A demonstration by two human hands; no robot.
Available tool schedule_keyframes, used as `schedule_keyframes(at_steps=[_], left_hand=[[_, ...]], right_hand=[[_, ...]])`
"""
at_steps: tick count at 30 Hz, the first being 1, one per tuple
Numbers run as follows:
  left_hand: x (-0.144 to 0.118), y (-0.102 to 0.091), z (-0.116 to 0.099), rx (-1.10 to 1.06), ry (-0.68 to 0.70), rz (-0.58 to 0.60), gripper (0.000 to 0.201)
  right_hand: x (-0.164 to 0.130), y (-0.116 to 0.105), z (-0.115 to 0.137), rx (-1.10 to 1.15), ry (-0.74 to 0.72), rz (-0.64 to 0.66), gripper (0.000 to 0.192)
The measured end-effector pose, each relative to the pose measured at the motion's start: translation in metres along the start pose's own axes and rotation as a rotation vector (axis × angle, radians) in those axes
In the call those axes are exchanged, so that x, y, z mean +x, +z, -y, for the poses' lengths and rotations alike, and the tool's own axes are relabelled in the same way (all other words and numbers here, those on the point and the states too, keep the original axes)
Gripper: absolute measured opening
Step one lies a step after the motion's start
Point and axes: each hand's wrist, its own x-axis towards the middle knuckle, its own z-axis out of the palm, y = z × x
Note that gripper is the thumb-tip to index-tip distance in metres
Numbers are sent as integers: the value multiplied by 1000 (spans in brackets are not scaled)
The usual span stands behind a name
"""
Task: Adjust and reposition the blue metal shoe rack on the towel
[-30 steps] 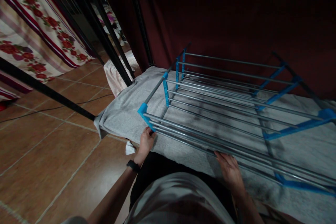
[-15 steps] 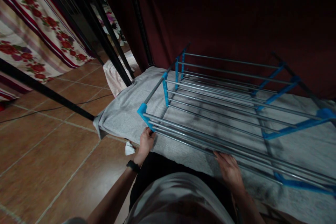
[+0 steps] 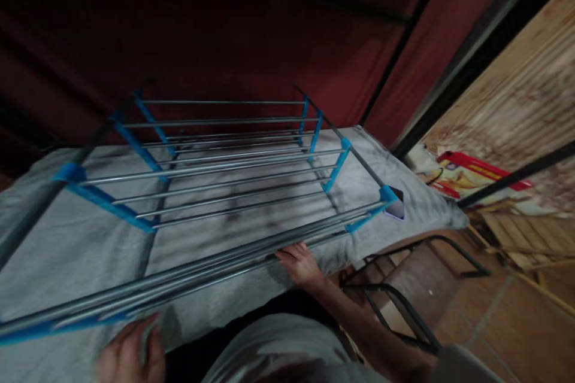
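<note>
Right hand (image 3: 300,263): fingers curled on rack (image 3: 215,173) front rods — steadying it.
Left hand (image 3: 128,354): blurred at rods — grip unclear.
Blanket (image 3: 67,251): under rack.

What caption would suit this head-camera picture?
Both hands, left and right, on the near bars of a blue-jointed metal rack lying on a grey cloth.

Rack (image 3: 224,173): grey metal rods, blue plastic side connectors, lying on its side on grey cloth, long rods running 8 to 2 o'clock.
</note>
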Motion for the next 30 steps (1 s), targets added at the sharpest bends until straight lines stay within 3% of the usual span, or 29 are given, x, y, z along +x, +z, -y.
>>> schedule_keyframes(at_steps=[3, 6, 11, 14, 16, 20, 22, 24, 26, 30], left_hand=[[14, 23, -42, -6, 299, 122, 40], [39, 54, -74, 1, 446, 237, 42], [61, 94, -77, -61, 510, 276, 40], [61, 99, -71, -109, 482, 278, 40], [60, 98, -69, -127, 466, 293, 38], [59, 99, -70, -144, 459, 262, 37], [59, 100, -70, -149, 469, 252, 37], [60, 101, -70, -152, 483, 251, 36], [62, 101, -71, -156, 501, 248, 35], [62, 100, -72, -141, 514, 225, 36]], right_hand=[[-2, -1, 2, 4, 8, -8, 28], [2, -6, 3, 15, 12, 1, 28], [3, -17, 7, 98, -2, -32, 31], [-18, -23, 3, 150, 35, -139, 36], [-41, -26, -6, 174, 136, -243, 33], [-83, -37, -46, 244, 561, -597, 22], [-92, -45, -72, 254, 753, -757, 26], [-94, -54, -94, 248, 828, -753, 34], [-91, -63, -108, 243, 806, -641, 32], [-85, -76, -115, 230, 757, -537, 24]])
